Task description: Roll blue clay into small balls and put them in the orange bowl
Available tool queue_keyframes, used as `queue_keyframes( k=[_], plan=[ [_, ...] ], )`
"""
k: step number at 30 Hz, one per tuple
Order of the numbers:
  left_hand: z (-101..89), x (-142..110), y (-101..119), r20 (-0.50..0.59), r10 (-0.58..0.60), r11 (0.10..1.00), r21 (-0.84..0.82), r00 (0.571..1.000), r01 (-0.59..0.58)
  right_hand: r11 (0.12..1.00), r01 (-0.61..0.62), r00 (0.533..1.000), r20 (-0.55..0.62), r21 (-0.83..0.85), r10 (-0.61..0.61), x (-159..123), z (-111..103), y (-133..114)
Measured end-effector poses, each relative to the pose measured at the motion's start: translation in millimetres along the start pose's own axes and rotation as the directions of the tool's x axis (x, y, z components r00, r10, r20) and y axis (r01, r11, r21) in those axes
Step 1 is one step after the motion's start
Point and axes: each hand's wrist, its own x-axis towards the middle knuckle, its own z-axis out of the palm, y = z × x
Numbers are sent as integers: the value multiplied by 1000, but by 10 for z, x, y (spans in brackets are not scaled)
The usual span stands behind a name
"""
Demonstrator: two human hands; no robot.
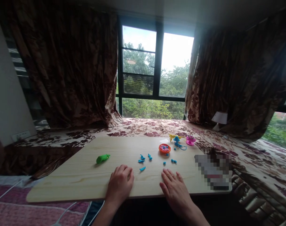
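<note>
A dark-framed window [157,62] looks out on green trees [174,82] and bright sky [177,48], with a flowered curtain [74,69] hanging at its left and a matching drape [225,72] at its right. Below it spreads a maroon-flowered cloth [143,126], where a lamp [220,118] (small, with a pale shade) stands close to the drape. At far left, a socket [21,135] sits low on the wall [6,94], and a white cord [7,191] crosses a pink quilt [32,208].

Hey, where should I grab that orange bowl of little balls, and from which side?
Probably pinch the orange bowl by its left rim, coming from the near left: its edge rises around the small balls, and a blue mushroom-like shape sits close beyond its right side.
</note>
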Motion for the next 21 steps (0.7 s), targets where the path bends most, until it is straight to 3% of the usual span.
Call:
queue_keyframes(
  k=[4,8,12,15,18,21],
  plan=[
    [7,-9,-16,-11,-7,1000,-3,1000,7,997,-36,999,8,-66,36,-159,92,258],
    [18,-20,-18,-2,-22,1000,-5,1000,22,999,34,998,58,-40,-32,-406,163,107],
    [14,-9,-7,1,-13,1000,-6,1000,13,1000,-23,999,32,10,22,-149,97,-105],
    [9,1,-12,-12,-4,1000,-7,1000,4,998,-63,997,33,5,63,59,61,21],
    [19,-1,-25,-20,-6,1000,-12,1000,6,996,-78,997,12,-36,79,-43,100,225],
    [34,-12,-29,-13,-11,1000,-17,1000,11,999,-8,1000,25,-39,9,-286,131,229]
  ],
)
